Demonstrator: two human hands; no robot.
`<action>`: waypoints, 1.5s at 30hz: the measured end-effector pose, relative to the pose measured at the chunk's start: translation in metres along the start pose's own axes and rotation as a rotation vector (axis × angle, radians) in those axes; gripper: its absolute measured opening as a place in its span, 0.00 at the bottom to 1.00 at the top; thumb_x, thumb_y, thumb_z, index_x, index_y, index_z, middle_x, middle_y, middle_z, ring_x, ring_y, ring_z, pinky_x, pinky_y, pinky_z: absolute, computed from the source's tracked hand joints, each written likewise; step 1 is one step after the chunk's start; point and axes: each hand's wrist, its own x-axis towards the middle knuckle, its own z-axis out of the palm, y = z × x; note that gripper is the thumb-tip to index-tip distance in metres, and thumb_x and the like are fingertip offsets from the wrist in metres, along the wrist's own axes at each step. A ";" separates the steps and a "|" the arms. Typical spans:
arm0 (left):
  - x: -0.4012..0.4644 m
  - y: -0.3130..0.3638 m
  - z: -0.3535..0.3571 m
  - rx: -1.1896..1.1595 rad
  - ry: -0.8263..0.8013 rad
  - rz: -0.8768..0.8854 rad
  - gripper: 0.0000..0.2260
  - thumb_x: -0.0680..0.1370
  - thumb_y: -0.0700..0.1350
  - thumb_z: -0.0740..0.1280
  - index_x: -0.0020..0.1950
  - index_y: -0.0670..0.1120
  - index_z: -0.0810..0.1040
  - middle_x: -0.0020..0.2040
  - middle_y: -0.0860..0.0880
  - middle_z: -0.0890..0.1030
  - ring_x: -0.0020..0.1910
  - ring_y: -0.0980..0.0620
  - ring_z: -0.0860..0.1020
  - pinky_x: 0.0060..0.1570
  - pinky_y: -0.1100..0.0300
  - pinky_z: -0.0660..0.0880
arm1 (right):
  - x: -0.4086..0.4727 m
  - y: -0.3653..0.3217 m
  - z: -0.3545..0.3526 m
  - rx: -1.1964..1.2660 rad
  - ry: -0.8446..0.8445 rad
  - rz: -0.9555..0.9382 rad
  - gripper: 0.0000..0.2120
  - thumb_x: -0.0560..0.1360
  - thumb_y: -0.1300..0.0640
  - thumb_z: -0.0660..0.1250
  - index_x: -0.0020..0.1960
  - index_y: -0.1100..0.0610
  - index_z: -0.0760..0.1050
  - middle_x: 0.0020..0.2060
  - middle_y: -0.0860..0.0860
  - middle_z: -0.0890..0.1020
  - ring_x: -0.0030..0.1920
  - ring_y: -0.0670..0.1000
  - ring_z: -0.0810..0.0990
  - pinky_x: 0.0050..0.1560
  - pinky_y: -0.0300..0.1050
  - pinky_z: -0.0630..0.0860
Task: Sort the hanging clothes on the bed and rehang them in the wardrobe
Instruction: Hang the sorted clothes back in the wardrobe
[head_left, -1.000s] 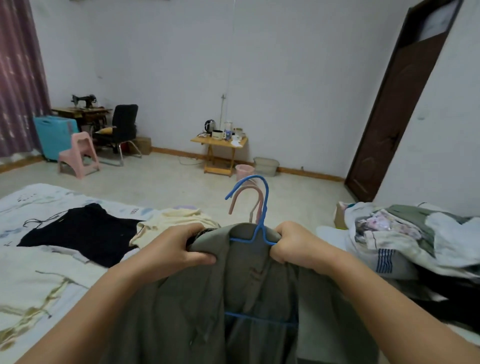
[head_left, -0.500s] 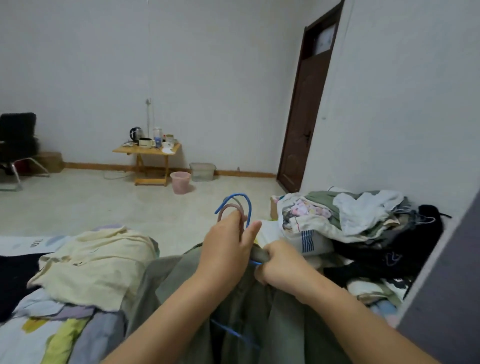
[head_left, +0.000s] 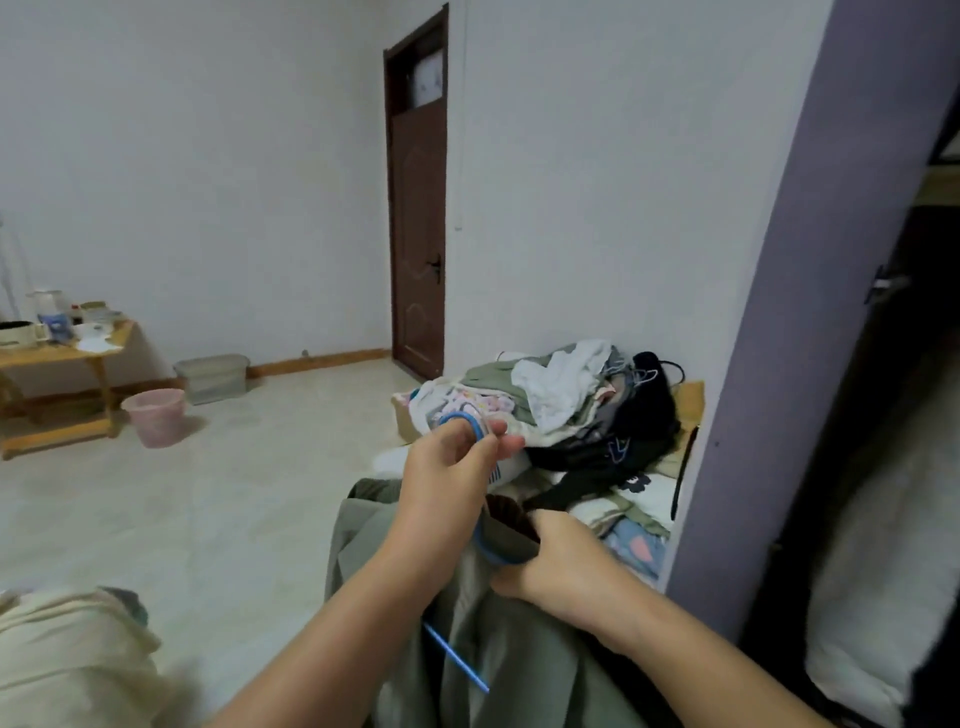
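Olive-green fabric garment on a blue plastic hanger is held up in front of the person, just left of the purple wardrobe side panel. Left hand is above the garment's collar w/ fingers curled round the blue hanger hook; thumb & fingertips pinch it. A 2nd pale hook seems to sit beside the blue one, but it's too blurred to be sure. Right hand grips the garment's collar/shoulder fabric just below the left hand, fingers curled into the cloth; dark brown lining shows at the neck opening. Blue hanger's lower bar pokes out diag. across the garment front. Beyond the garment, a heap of mixed clothes (white, green, black, floral) lies on the bed, next to the wardrobe panel. Cream-coloured cloth lies well left of the garment, at the frame's bottom corner. Far left of the garment: pink plastic bin, grey plastic tub, small wooden table w/ kettle & cups. Dark brown wooden door stands in the wall behind the clothes heap.
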 end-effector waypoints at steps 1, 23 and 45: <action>0.000 0.002 0.001 -0.067 -0.032 -0.019 0.08 0.77 0.34 0.62 0.42 0.38 0.79 0.38 0.51 0.84 0.41 0.59 0.82 0.46 0.69 0.77 | -0.004 -0.001 0.001 0.039 0.013 0.022 0.08 0.64 0.53 0.71 0.36 0.51 0.72 0.31 0.45 0.77 0.35 0.43 0.77 0.31 0.35 0.68; -0.063 0.025 0.135 -0.226 -0.817 -0.100 0.12 0.78 0.33 0.58 0.45 0.42 0.80 0.55 0.47 0.79 0.43 0.64 0.81 0.41 0.77 0.72 | -0.173 0.081 -0.027 0.426 0.202 0.381 0.30 0.55 0.57 0.69 0.56 0.66 0.75 0.41 0.56 0.78 0.43 0.52 0.79 0.42 0.44 0.67; -0.245 0.018 0.292 0.297 -0.978 -0.117 0.23 0.75 0.63 0.59 0.49 0.44 0.77 0.47 0.45 0.81 0.49 0.49 0.78 0.54 0.50 0.74 | -0.350 0.167 -0.149 0.705 0.693 0.379 0.24 0.51 0.65 0.63 0.48 0.62 0.76 0.32 0.54 0.80 0.37 0.52 0.82 0.35 0.42 0.72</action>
